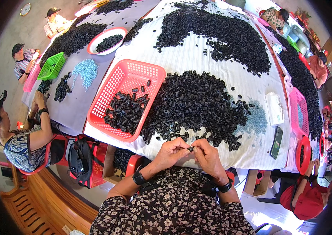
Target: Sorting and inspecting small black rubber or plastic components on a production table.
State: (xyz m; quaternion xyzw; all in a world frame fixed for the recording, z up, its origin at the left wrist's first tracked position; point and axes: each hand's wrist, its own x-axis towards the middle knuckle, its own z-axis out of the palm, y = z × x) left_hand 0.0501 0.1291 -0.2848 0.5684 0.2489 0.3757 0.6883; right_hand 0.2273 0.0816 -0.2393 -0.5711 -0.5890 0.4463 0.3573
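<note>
My left hand [173, 152] and my right hand [208, 156] meet at the near edge of the white-covered table [134, 55]. Between their fingertips they pinch a small black plastic part [190, 149], mostly covered by the fingers. Just beyond lies a large pile of short black tubular parts [191, 103]. To its right spreads a patch of small clear bluish pieces [254, 119]. A coral-red perforated basket [95, 111] stands left of the pile, tilted in view, with many black parts inside.
A phone [276, 142] and a white tissue pack [274, 108] lie at the right. Another black heap [217, 33] covers the far table. Several people sit around, one at the left [28, 133]. A green basket [52, 65] and a white basin [107, 40] stand on the left table.
</note>
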